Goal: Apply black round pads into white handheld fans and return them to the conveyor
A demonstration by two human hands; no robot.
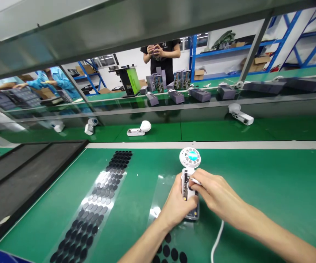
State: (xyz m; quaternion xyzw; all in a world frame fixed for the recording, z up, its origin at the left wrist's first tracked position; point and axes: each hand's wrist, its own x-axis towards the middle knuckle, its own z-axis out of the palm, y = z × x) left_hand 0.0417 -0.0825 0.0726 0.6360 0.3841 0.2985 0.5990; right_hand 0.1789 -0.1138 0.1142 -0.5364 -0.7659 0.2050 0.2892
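My left hand (171, 206) is wrapped round the handle of a white handheld fan (190, 157), whose round head points away from me. The handle's opened side shows a circuit board (185, 184). Between thumb and fingers, my right hand (215, 188) pinches a slim white piece (195, 180), its tip at the handle beside the board. A white cable (217, 241) runs from below my right wrist toward the front edge; whether it joins the slim piece is hidden. Below the handle, a clear-edged dark part (193, 214) shows under my left hand.
A clear sheet of round black stickers (92, 197) lies to the left, another sheet (171, 252) under my left forearm. White fans (140, 128) lie on the green conveyor belt (163, 132) ahead. Grey boxes (199, 95) line the shelf beyond. A co-worker (162, 58) stands opposite.
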